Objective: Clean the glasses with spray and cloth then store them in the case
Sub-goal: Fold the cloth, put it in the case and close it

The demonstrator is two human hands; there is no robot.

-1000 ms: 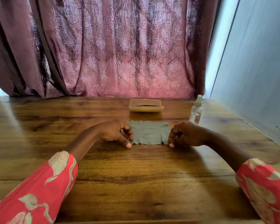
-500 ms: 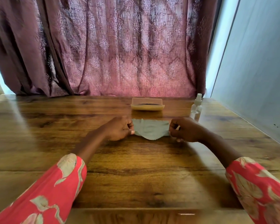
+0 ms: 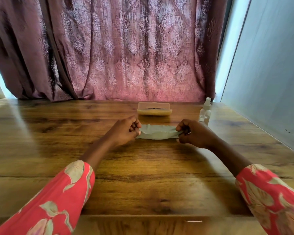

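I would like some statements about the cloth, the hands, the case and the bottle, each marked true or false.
1. Both the left hand and the right hand grip the cloth. True.
2. The spray bottle lies on its side. False: it stands upright near the table's right edge.
3. The case sits beyond the cloth, near the curtain. True.
4. The cloth is bright red. False: it is pale grey-green.
5. The right hand holds the spray bottle. False: the bottle stands untouched.
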